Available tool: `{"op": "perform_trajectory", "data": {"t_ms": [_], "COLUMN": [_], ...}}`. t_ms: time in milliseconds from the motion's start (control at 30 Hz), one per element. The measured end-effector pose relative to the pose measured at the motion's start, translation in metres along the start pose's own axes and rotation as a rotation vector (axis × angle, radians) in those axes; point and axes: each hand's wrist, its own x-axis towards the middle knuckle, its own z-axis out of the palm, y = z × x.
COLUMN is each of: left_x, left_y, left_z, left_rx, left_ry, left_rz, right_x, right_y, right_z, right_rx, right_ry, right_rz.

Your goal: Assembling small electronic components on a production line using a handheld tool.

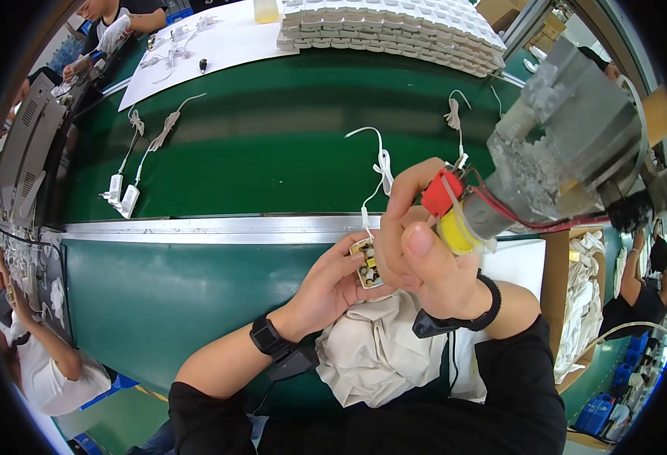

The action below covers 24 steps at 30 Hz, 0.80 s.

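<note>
My left hand [332,287] holds a small white adapter [368,264] by its sides. Its case is uncovered, so the circuit board and its parts show. From the adapter's far end a white cable [383,168] runs onto the green surface, bundled partway along. My right hand [432,265] is closed right beside the adapter, thumb up and fingers curled. Its index finger reaches up to a red block [441,194] on a grey machine nozzle, next to a yellow ring [457,230]. What those curled fingers hold, if anything, is hidden.
The bulky grey machine [553,144], crusted with pale residue, overhangs the right side. Cream cloth [379,349] lies below my hands. Two white adapters [127,199] rest at left on the green belt [273,167]. White trays [394,34] are stacked behind; a carton [557,303] stands right. Other people work nearby.
</note>
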Motion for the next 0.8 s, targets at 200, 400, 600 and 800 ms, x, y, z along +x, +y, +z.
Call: {"op": "perform_trajectory", "data": {"t_ms": [200,400,600,800], "left_x": [-0.003,-0.006,0.016,0.092], "left_y": [0.005,0.006,0.012,0.059], "left_z": [0.001,0.002,-0.012,-0.027], "left_rx": [-0.046,-0.043,0.087,1.720], "left_ry": [-0.071,-0.085,-0.050,0.038], "left_rz": [-0.025,-0.051,0.024,0.740], "right_x": [0.001,-0.001,0.006,0.005], "right_y": [0.002,0.001,0.002,-0.011], "right_z": [0.005,0.006,-0.002,0.013], "right_rx": [-0.016,-0.033,-0.012,0.001], "right_ry": [0.016,0.037,0.033,-0.044], "right_rz": [0.019,0.028,0.012,-0.012]}}
